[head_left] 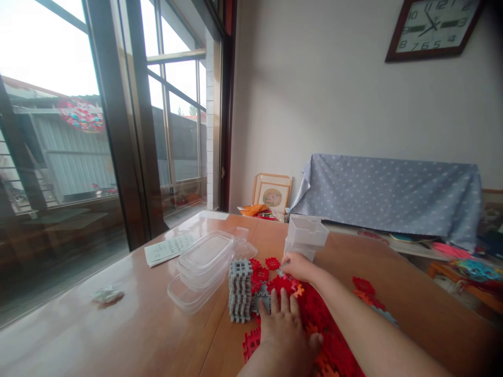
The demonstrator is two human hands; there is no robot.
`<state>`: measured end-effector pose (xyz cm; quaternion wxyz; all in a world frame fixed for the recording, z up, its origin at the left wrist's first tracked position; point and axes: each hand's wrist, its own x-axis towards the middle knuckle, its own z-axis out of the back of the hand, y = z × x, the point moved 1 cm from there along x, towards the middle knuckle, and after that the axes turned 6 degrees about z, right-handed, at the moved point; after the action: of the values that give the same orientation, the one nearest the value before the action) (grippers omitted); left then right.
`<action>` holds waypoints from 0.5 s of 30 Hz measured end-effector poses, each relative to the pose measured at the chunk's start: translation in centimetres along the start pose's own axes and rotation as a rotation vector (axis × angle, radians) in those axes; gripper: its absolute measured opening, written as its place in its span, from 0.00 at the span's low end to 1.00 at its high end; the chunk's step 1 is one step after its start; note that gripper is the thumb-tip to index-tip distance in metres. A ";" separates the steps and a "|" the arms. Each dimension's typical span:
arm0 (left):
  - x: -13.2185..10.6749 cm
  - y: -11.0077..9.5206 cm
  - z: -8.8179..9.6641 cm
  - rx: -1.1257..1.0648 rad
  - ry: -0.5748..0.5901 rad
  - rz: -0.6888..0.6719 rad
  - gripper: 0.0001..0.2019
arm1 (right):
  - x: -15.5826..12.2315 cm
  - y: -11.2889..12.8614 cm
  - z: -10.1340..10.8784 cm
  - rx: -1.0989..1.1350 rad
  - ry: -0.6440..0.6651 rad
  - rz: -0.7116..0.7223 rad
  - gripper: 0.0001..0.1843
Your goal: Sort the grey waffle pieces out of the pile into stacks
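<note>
Resting your wide-spread left hand (281, 327) on grey interlocking blocks (261, 299) beside a stacked grey tower (240, 290), you pinch a small grey piece (282, 271) narrowly in your right hand (301, 267) above red blocks (280, 285) on the counter (118, 324).

Brown-framed glass windows (173, 120) admit pale daylight at left; a dark-wood clock (434, 26) hangs on the white wall (314, 94) above a draped, dotted blue-grey cloth (387, 199).

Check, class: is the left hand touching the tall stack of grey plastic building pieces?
Apart. The head view shows the left hand clear of the grey stack, with a narrow gap beside a smaller grey piece.
</note>
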<state>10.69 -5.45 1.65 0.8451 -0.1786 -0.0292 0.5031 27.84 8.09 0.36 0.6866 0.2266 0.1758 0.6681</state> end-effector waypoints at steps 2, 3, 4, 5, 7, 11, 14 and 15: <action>0.0 0.0 0.0 -0.001 -0.022 0.004 0.49 | -0.6 0.1 0.6 0.081 -0.018 0.010 0.07; 0.0 0.0 0.0 -0.004 -0.033 0.009 0.50 | -1.0 0.2 1.0 0.118 -0.024 0.020 0.07; 0.0 0.0 -0.1 -0.010 -0.045 0.015 0.51 | -1.5 0.4 1.3 0.152 -0.028 0.033 0.07; 0.1 0.0 -0.2 -0.016 -0.057 0.020 0.52 | -2.0 0.6 1.5 0.182 -0.028 0.049 0.07; 0.3 0.1 -0.4 -0.034 -0.083 0.024 0.54 | -3.3 1.0 2.0 0.230 -0.022 0.083 0.06; 0.5 0.2 -0.7 -0.066 -0.134 0.039 0.58 | -6.9 1.8 2.8 0.295 -0.003 0.137 0.05; 0.6 0.2 -0.6 -0.085 -0.181 0.055 0.60 | -9.3 2.1 4.1 0.342 0.044 0.166 0.07; 0.6 0.2 -0.5 -0.090 -0.191 0.059 0.61 | -9.7 2.0 4.7 0.355 0.057 0.158 0.09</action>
<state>10.94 -4.98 0.99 0.8144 -0.1683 -0.1267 0.5407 28.25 -1.89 4.75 0.5760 0.3380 0.2920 0.6847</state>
